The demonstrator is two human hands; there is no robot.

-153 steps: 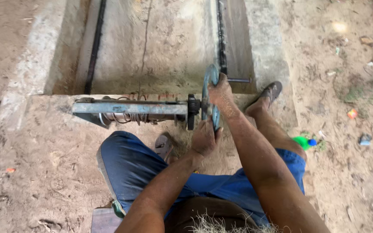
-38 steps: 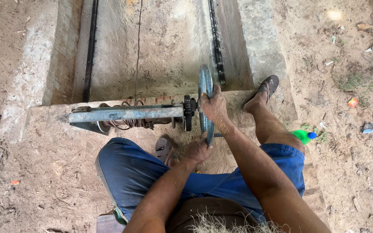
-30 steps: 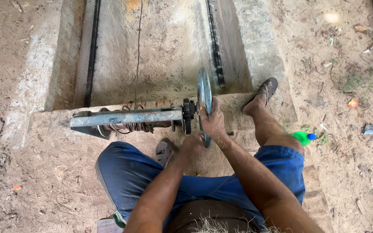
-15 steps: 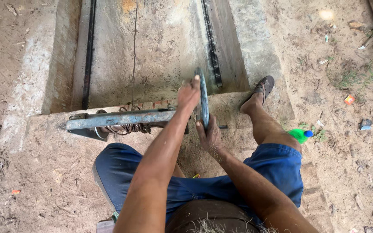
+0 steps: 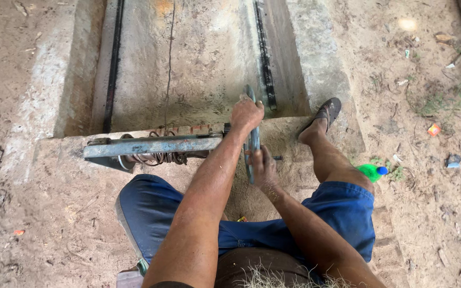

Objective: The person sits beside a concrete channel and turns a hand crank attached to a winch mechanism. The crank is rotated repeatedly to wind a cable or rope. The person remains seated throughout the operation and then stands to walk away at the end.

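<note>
Bare sandy ground (image 5: 49, 234) lies all around you, and ahead a long concrete trough (image 5: 198, 64) runs away with a dark rail (image 5: 112, 64) along each side. You sit at its near end in blue shorts (image 5: 342, 213), your right leg stretched out to a sandalled foot (image 5: 326, 113) on the concrete lip.

A grey-blue metal wheel (image 5: 251, 144) stands on edge just in front of you, fixed at the right end of a grey metal bar (image 5: 150, 146) that lies across the trough's end, with coiled wire (image 5: 161, 158) bunched beneath it. Your left hand (image 5: 246, 113) sits over the top of the wheel, fingers curled down around its rim. Your right hand (image 5: 263, 166) grips the lower rim, fingers wrapped close about the edge.

A green plastic bottle (image 5: 370, 172) with a blue cap lies on the sand just beyond your right thigh.
</note>
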